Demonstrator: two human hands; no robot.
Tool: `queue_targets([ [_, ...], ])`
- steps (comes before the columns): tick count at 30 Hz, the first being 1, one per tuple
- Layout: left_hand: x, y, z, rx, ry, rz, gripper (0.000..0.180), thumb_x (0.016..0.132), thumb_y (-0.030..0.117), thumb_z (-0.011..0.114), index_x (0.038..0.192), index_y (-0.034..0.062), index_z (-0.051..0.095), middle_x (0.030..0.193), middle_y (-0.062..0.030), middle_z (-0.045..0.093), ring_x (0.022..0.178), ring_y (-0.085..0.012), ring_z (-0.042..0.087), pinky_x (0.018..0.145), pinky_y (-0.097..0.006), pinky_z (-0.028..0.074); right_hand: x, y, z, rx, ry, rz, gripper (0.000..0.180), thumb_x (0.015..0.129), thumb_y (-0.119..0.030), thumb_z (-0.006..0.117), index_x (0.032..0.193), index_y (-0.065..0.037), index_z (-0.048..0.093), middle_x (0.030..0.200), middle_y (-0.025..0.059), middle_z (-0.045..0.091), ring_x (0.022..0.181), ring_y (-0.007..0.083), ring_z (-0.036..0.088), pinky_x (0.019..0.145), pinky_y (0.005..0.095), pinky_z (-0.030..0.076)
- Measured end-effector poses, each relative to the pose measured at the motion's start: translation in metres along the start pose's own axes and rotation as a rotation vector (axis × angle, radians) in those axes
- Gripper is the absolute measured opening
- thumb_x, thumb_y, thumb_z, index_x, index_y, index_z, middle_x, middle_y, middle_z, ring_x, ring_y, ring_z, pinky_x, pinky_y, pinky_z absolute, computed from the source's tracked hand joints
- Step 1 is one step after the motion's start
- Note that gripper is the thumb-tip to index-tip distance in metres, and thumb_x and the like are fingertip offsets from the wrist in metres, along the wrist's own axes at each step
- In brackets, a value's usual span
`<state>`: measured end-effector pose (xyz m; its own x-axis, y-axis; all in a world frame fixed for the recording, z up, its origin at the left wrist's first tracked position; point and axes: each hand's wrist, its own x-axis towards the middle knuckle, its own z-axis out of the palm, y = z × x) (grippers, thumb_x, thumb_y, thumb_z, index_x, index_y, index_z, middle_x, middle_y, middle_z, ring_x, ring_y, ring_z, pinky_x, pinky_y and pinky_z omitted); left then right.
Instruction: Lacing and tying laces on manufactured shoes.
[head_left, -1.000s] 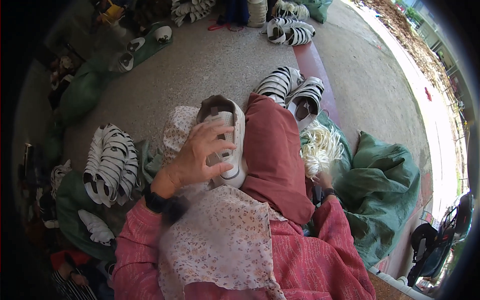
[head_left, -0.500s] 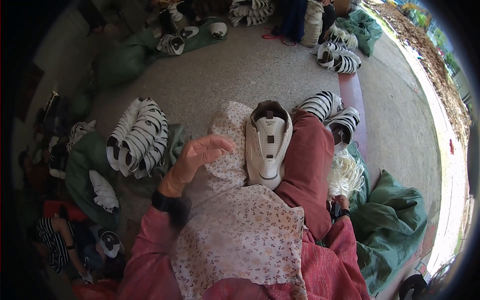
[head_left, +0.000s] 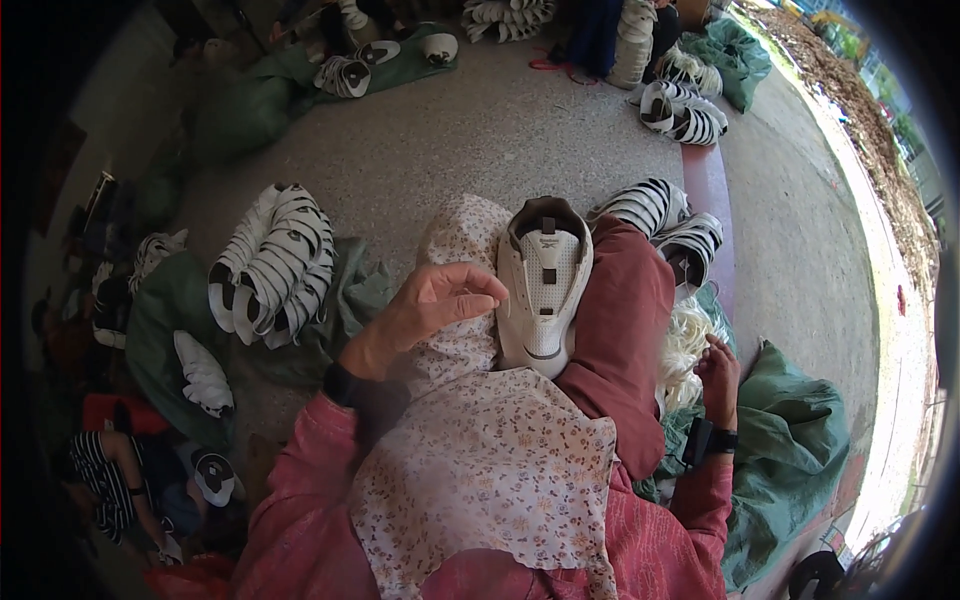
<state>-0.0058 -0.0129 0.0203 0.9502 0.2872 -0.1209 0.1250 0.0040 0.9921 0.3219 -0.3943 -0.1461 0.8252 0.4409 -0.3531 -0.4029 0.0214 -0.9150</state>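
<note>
Legs [head_left: 622,335] flank the shoe [head_left: 548,300], likely steadying it, with left hand [head_left: 440,303] alongside, right hand [head_left: 718,378] by laces [head_left: 681,350], each grip's closure unclear.

Around the shoe [head_left: 547,285] between the legs [head_left: 620,340]: left hand [head_left: 425,310] and stacked shoes [head_left: 275,265], nine o'clock; laces [head_left: 682,350], right hand [head_left: 719,380] and sack [head_left: 790,440], four o'clock.

**Glare at right, gloom at left**

Daylight comes from the right, where a strip of ground [head_left: 893,420] burns out to near white. The floor [head_left: 430,130] lies in soft, even shade, and the far left sinks into murk, leaving striped clothing [head_left: 100,485] only dimly legible. The pale shoe upper [head_left: 545,285] is fairly clear; the left wristband [head_left: 350,386] looks smudged. Fisheye distortion curves the outer edges, and blackness fills the corners.
</note>
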Motion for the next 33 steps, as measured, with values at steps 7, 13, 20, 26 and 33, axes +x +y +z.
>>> queue_targets([
  [7,0.059,0.054,0.049,0.160,-0.253,0.499,0.042,0.093,0.029,0.071,0.120,-0.0012,0.064,0.115,-0.0104,0.067,0.109,-0.0175,0.061,0.096,-0.031,0.046,-0.138,-0.182,0.184,-0.216,-0.561,-0.548,0.018,0.101,-0.004,0.056,0.113,0.003,0.066,0.091,0.0095,0.071,0.063,0.0061,0.055,0.057,0.0198,0.045],
  [13,0.036,0.097,0.075,-0.360,-0.672,0.025,0.045,0.097,0.031,0.067,0.121,-0.0064,0.060,0.082,-0.0027,0.062,0.071,-0.0104,0.061,0.063,-0.023,0.048,-0.134,-0.216,0.253,0.094,-0.519,-0.924,0.030,0.102,-0.007,0.053,0.130,0.003,0.058,0.112,0.0174,0.071,0.070,0.0050,0.058,0.059,0.0176,0.046],
  [20,-0.033,0.075,-0.014,-0.294,-0.283,0.022,0.036,0.100,0.035,0.061,0.104,-0.0009,0.067,0.064,0.0043,0.051,0.050,-0.0015,0.043,0.044,-0.020,0.035,-0.008,-0.205,0.124,0.313,0.118,-0.703,0.041,0.103,-0.011,0.052,0.144,-0.006,0.048,0.140,0.0061,0.058,0.090,0.0088,0.060,0.075,0.0230,0.050],
  [26,-0.059,0.030,-0.060,-0.739,-0.234,0.205,0.039,0.105,0.037,0.051,0.087,0.0034,0.061,0.058,0.0055,0.037,0.045,-0.0055,0.033,0.043,-0.023,0.034,0.070,-0.127,-0.022,0.570,0.165,-0.354,0.035,0.099,-0.004,0.056,0.134,-0.005,0.054,0.129,0.0092,0.064,0.092,0.0147,0.063,0.077,0.0265,0.052],
  [33,-0.066,0.017,-0.094,-1.080,0.064,0.348,0.023,0.108,0.022,0.043,0.106,0.0051,0.058,0.066,0.0038,0.035,0.054,-0.0070,0.033,0.049,-0.024,0.035,0.072,-0.064,-0.158,0.709,0.269,-0.111,0.026,0.101,-0.001,0.047,0.126,0.001,0.057,0.106,0.0117,0.064,0.084,0.0203,0.060,0.081,0.0298,0.053],
])
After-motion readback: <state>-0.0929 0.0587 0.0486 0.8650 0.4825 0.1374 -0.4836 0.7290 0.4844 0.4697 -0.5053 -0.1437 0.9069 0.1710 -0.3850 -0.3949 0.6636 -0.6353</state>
